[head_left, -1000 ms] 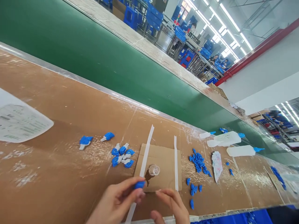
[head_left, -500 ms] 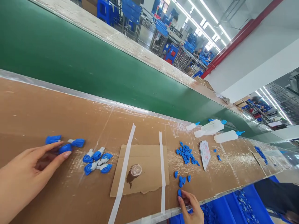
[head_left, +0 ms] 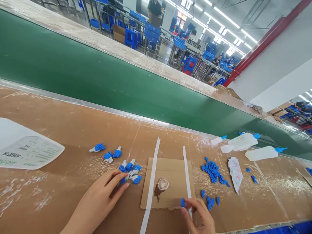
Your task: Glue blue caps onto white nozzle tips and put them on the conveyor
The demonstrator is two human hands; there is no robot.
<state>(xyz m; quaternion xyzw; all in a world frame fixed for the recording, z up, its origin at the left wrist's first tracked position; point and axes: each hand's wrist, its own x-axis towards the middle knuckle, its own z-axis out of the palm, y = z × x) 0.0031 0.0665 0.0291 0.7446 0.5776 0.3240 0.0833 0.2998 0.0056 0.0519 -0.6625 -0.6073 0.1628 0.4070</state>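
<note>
Pinching a small blue plastic piece (head_left: 182,202) between thumb and fingertips, the right hand (head_left: 200,217) is curled closed around it at the bottom of the view. The piece sits just above the front edge of a flat brown cardboard sheet (head_left: 172,170). A narrow white tape strip (head_left: 187,169) runs just to its right, and a second white strip (head_left: 152,177) crosses the sheet's left side. Near the middle of the cardboard stands a small round clear dish (head_left: 162,184) with a dark brown stain spreading from its base. The left hand (head_left: 101,200) lies open and grips nothing. Its fingers stretch toward a cluster of blue-and-white plastic parts (head_left: 131,169) just left of the cardboard, with the fingertips at the cluster's near edge. Two more such parts (head_left: 110,155) and a single one (head_left: 97,148) lie farther left. A few loose blue bits (head_left: 209,201) lie right of the hand holding the piece, and a denser heap of blue bits (head_left: 213,169) lies beyond them. A crumpled printed white scrap (head_left: 235,172) lies beside that heap. White squeeze bottles with blue tips (head_left: 243,142) rest on their sides near the far edge of the brown tabletop (head_left: 60,182). A white printed plastic bag (head_left: 26,149) lies far left, and a green conveyor belt (head_left: 97,71) runs behind the table.
</note>
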